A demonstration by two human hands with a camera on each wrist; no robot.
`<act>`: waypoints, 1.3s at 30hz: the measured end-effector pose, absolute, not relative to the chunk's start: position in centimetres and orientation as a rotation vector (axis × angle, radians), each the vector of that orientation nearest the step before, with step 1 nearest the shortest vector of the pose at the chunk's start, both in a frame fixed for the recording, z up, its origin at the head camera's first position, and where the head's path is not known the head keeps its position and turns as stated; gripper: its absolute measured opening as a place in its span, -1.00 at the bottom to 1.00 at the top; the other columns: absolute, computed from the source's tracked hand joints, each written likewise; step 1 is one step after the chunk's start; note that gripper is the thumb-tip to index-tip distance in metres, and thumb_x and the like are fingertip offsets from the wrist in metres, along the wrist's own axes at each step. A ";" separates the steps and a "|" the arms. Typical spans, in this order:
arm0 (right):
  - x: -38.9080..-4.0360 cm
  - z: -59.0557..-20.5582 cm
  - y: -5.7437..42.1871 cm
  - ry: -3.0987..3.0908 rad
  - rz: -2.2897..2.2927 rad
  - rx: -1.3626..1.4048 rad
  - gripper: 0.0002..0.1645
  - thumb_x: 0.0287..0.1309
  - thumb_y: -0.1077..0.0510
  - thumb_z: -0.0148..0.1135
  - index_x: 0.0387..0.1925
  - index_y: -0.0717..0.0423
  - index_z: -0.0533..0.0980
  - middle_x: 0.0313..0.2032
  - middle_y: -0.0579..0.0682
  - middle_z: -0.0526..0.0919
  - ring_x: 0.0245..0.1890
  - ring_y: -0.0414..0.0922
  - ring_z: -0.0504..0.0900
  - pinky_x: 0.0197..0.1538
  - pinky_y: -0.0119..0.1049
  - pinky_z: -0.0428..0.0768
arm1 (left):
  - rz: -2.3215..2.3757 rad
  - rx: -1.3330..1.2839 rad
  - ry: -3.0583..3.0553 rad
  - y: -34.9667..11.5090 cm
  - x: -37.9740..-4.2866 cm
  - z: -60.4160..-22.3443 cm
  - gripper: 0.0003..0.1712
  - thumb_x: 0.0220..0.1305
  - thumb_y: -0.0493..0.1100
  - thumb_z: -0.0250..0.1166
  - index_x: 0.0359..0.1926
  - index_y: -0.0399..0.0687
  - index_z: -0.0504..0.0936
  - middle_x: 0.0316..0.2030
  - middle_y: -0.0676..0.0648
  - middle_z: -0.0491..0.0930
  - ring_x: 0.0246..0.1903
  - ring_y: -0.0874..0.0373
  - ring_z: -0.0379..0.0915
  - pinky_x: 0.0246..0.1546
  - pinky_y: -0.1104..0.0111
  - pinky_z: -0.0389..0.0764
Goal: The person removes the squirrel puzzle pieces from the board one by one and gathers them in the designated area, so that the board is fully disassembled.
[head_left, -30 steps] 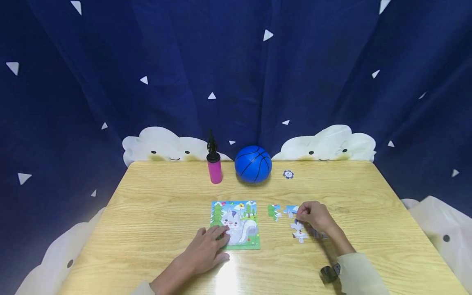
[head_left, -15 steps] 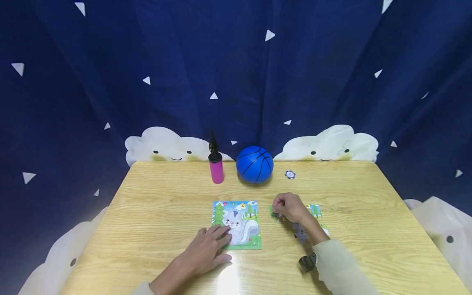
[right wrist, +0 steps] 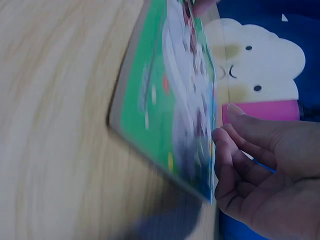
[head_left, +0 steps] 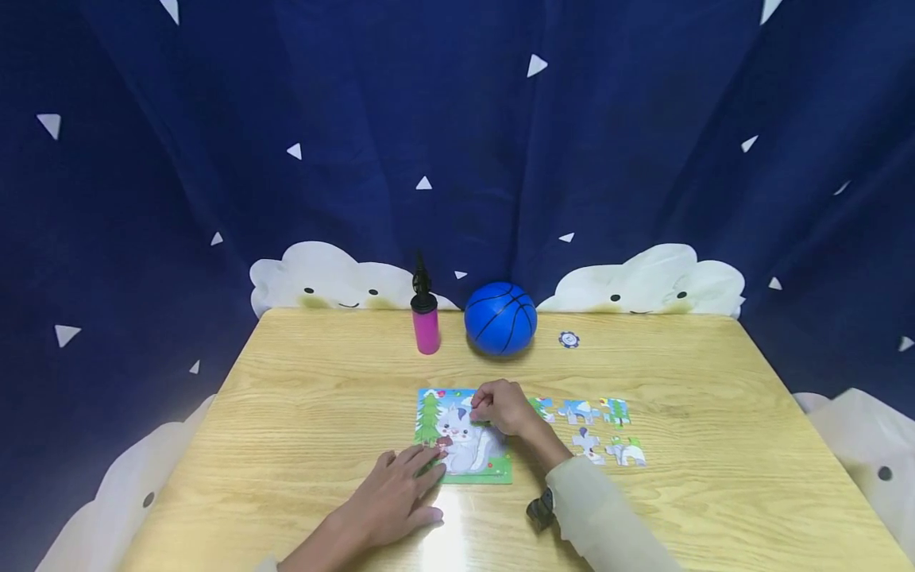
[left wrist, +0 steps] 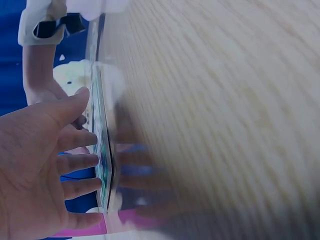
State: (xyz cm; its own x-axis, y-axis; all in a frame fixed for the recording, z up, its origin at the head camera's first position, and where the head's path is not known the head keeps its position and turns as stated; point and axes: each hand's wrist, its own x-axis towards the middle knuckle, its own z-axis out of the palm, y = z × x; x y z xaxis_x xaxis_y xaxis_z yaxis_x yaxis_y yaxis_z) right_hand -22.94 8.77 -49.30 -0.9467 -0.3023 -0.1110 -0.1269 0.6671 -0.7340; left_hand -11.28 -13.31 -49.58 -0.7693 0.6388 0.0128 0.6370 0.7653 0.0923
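A square squirrel picture puzzle (head_left: pixel 465 461) lies on the table in front of me in the head view. My left hand (head_left: pixel 396 496) has its fingers extended, with the fingertips resting on the puzzle's lower left part. Over its upper right part hovers my right hand (head_left: pixel 503 407), fingers curled and thumb tip close to the index finger. In the right wrist view, nothing shows between the thumb and curled fingers of that hand (right wrist: pixel 267 165). Several loose jigsaw pieces (head_left: pixel 588 445) lie right of the puzzle; one tree piece (head_left: pixel 541 407) is beside the right wrist.
Behind the puzzle stand a pink hand pump (head_left: pixel 426 330) with a black top and a blue ball (head_left: pixel 500 319) with black lines. A round blue and white chip (head_left: pixel 569 340) lies to their right. Dark blue curtain (head_left: pixel 357 119) hangs beyond the wooden table (head_left: pixel 307 373).
My right hand has moved left from the loose pieces to above the puzzle, uncovering several pieces. The left hand stays on the puzzle's lower left part.
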 end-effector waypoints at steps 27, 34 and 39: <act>-21.6 -50.0 4.9 2.638 -1.079 -0.538 -0.90 0.07 0.22 0.32 -0.36 0.17 0.61 -0.58 -0.12 0.51 -0.57 -0.28 0.39 -0.51 -0.50 0.37 | 0.101 1.044 2.943 -13.6 -10.9 -50.4 -0.29 0.30 0.33 -0.04 0.29 0.04 0.42 0.34 -0.07 0.33 0.28 -0.05 0.30 0.11 -0.01 0.42; -21.8 -50.1 4.6 2.634 -1.095 -0.501 -0.92 0.08 0.24 0.30 -0.44 0.11 0.53 -0.58 -0.12 0.51 -0.58 -0.28 0.40 -0.52 -0.49 0.37 | 0.091 1.063 2.968 -13.4 -11.0 -50.4 -0.31 0.30 0.33 -0.04 0.26 0.03 0.45 0.30 -0.07 0.39 0.25 -0.05 0.34 0.08 0.01 0.42; -21.8 -49.9 4.5 2.598 -1.118 -0.470 -0.95 0.09 0.29 0.27 -0.41 0.15 0.52 -0.58 -0.11 0.53 -0.59 -0.27 0.42 -0.53 -0.50 0.39 | 0.081 1.086 2.994 -13.4 -10.9 -50.3 -0.32 0.28 0.32 0.00 0.23 0.02 0.49 0.27 -0.06 0.42 0.22 -0.04 0.37 0.03 0.07 0.42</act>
State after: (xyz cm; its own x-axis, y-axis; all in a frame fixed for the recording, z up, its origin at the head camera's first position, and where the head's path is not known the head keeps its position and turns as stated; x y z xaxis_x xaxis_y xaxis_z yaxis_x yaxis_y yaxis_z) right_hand -21.83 4.46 -49.94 -0.9099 -0.3970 -0.1201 -0.1856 0.6488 -0.7380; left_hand -10.95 -13.37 -50.35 -0.7668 0.6392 0.0594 0.6414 0.7665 0.0327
